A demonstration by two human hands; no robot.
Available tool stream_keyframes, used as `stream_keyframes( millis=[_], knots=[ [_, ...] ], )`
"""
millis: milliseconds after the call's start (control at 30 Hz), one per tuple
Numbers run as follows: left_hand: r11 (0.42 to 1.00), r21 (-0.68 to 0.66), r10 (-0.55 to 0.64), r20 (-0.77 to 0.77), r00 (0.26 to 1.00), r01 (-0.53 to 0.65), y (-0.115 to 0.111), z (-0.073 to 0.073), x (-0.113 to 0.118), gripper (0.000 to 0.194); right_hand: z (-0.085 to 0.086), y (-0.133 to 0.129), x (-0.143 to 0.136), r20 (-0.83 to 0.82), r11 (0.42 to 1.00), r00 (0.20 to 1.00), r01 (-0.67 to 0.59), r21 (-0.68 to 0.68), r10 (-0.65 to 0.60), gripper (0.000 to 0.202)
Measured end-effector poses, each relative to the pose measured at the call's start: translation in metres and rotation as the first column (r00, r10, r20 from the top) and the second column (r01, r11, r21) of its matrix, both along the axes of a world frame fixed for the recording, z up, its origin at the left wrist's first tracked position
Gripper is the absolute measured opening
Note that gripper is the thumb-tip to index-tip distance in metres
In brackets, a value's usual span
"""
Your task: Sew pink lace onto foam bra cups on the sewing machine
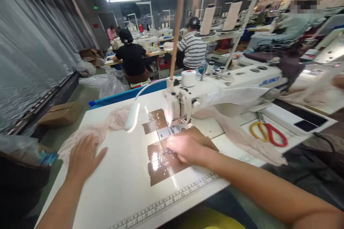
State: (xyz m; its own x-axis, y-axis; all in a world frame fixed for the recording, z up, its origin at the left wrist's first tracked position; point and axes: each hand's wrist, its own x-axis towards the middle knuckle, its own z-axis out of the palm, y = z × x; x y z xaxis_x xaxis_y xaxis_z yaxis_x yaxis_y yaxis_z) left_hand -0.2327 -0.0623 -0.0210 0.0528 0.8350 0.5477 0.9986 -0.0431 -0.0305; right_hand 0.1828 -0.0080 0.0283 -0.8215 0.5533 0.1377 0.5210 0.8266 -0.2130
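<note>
My left hand [83,157] lies flat with its fingers spread, the fingertips on a pale pink lace fabric [92,132] at the table's left edge. In front of the sewing machine's needle area, my right hand [185,146] is closed around a thin dark pointed tool [168,152]; its exact kind is hard to make out. That hand is above brown shiny tape [166,171] stuck on the white table [118,171]. Just beyond it stands the white sewing machine [177,103], its lit needle area partly behind the hand.
Scissors with one yellow and one red handle [275,134] lie at the right. More pink fabric [236,136] runs under the machine arm. A lamp [132,116] glows left of the needle. A printed ruler [172,198] follows the front edge. Other people sit at machines beyond.
</note>
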Motion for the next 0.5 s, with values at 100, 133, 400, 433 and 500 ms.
stream_keyframes(
  millis=[100,133,400,433,500],
  knots=[
    [0.998,-0.023,-0.065,0.022,0.998,0.066,-0.019,-0.001,0.017,0.055,-0.003,-0.019,0.096,-0.135,0.904,0.899,0.426,0.036,-0.418,0.023],
    [0.994,-0.051,-0.095,0.044,0.995,0.097,-0.025,0.001,0.026,0.054,-0.006,-0.023,0.125,-0.150,0.810,0.811,0.580,0.082,-0.566,0.026],
    [0.826,-0.308,-0.082,0.764,0.640,0.473,-0.037,0.036,0.191,0.041,-0.014,-0.051,0.196,0.096,0.596,0.592,0.803,0.012,-0.800,0.024],
    [0.754,-0.334,0.026,0.876,0.482,0.566,-0.036,0.040,0.219,0.042,-0.010,-0.060,0.185,0.031,0.654,0.656,0.754,-0.062,-0.754,0.021],
    [0.621,-0.268,0.329,0.942,0.066,0.736,-0.036,0.042,0.271,0.050,0.000,-0.082,0.160,-0.130,0.790,0.796,0.541,-0.287,-0.592,0.015]
  ],
)
